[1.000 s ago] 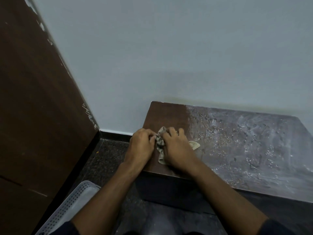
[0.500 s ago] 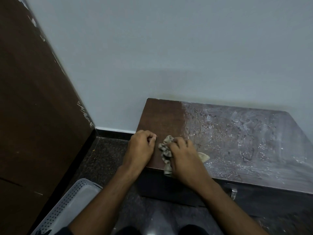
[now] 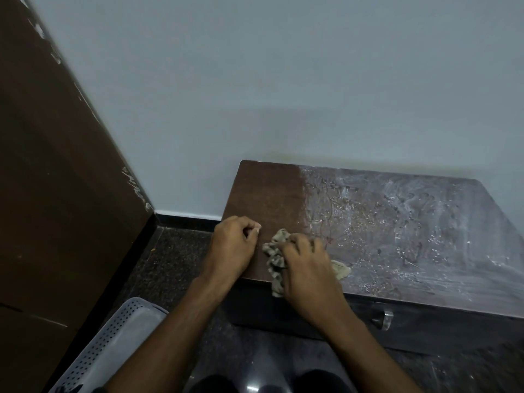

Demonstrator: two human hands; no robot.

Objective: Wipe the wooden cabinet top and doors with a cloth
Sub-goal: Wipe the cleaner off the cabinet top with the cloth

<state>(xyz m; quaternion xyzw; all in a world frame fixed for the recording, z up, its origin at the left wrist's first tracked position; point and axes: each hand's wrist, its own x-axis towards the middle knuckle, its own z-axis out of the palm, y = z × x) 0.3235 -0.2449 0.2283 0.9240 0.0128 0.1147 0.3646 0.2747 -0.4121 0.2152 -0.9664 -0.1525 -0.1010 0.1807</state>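
A pale blue-grey painted wall filled the upper part of the view, meeting a dark speckled stone floor along a black skirting strip. To the left stood a tall dark brown wooden panel with chipped white flecks down its edge. Against the wall sat the low dark brown wooden cabinet, its flat top split in two: the left portion was clean bare wood, while the rest (the larger share) was covered in whitish smears and gritty streaks. On the front face below the top a small shiny metal handle showed. At the lower left corner lay a light grey perforated plastic basket, touching the left forearm in the picture.

The right hand rested on the cabinet top near its front edge, right at the line between clean and dirty wood, fingers curled round a crumpled beige patterned cloth. Part of the cloth bunched out to the left of the knuckles, one end hung just over the front edge, and a small flap stuck out on the right side of the hand. The left hand sat just beside it on the clean corner, apart from the cloth, fingers curled into a loose fist holding nothing.
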